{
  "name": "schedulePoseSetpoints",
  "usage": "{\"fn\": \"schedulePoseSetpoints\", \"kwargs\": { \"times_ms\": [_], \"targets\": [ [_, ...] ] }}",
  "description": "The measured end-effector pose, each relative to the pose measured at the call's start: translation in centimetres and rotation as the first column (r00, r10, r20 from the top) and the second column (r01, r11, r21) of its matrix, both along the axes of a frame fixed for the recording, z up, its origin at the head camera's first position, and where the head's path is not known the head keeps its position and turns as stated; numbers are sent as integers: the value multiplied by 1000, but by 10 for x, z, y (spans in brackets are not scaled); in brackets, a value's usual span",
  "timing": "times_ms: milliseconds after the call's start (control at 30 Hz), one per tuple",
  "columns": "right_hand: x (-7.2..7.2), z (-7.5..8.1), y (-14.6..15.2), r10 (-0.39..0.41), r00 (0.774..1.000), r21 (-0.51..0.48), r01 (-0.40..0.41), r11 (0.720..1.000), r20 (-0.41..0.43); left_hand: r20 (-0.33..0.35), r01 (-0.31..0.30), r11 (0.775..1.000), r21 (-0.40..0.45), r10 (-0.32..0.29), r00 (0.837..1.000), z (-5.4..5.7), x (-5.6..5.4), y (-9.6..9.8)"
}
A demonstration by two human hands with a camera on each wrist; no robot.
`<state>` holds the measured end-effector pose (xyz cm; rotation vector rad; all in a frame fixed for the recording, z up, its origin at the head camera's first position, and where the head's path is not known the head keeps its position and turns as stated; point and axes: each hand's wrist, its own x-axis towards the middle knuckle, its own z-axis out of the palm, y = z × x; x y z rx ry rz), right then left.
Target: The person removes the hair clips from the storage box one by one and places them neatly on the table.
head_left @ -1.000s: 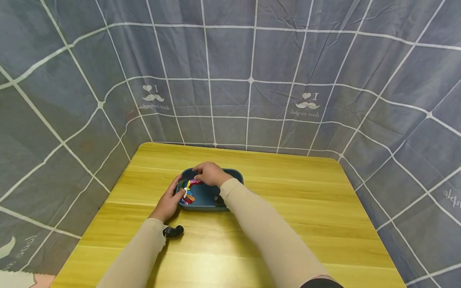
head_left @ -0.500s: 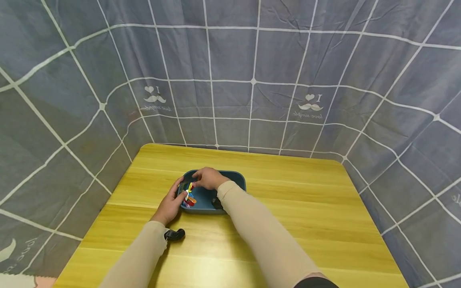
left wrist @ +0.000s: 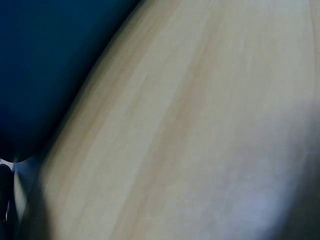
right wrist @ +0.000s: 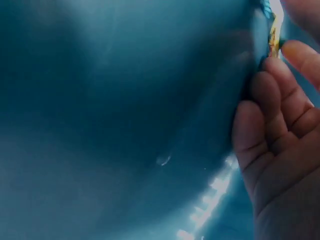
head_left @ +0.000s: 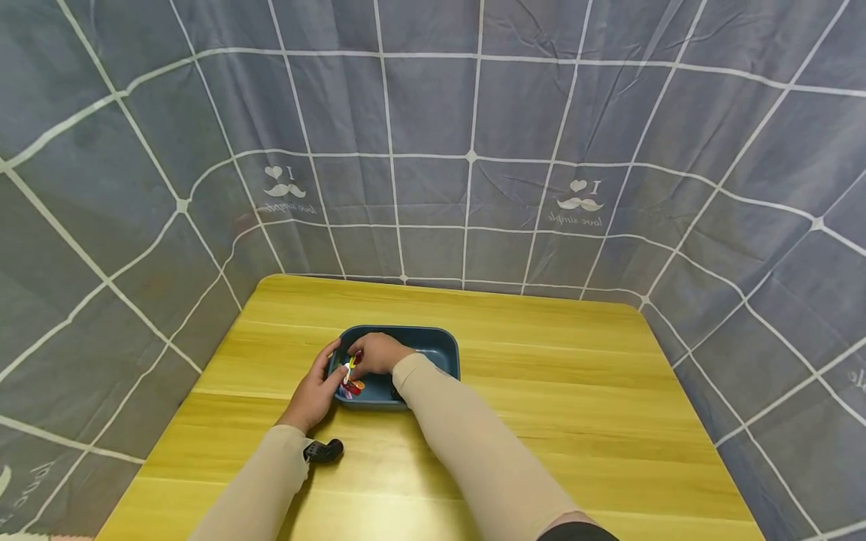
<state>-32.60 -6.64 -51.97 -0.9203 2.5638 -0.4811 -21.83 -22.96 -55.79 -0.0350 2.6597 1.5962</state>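
In the head view, my left hand (head_left: 313, 392) grips the left end of a dark blue tub (head_left: 443, 342), fingers along the outside and thumb over the rim. My right hand (head_left: 380, 353) reaches into the tub's left side, fingertips pinching a small pink-red strip (head_left: 358, 356). Beside the left thumb is a yellow-white strip (head_left: 350, 365). Several small coloured pieces (head_left: 351, 388) lie below it; their kind is too small to tell. The right wrist view shows the right hand's curled fingers (right wrist: 280, 107) beside a yellow piece (right wrist: 273, 37).
The tub stands on a wood-grain table (head_left: 541, 391), left of its middle. A black wrist-worn device (head_left: 325, 451) juts from the left sleeve. Behind and at both sides hangs a grey checked curtain (head_left: 433, 188). The left wrist view shows the tub's outer wall (left wrist: 50, 60).
My right hand has moved left and lower into the tub, carrying the pink-red strip nearer the left thumb. My left hand keeps its hold on the tub.
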Motion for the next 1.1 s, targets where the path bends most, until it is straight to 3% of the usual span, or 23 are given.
{"fn": "schedulePoseSetpoints", "kwargs": {
  "times_ms": [600,1100],
  "targets": [
    [9,2,-11,22,999,32,-21,999,-44,-49,7,1000,29,-6,999,-2,1,1],
    [9,3,-10,75,995,45,-72,996,-66,-18,-1,1000,8,1,1000,-1,1,1]
  ]
}}
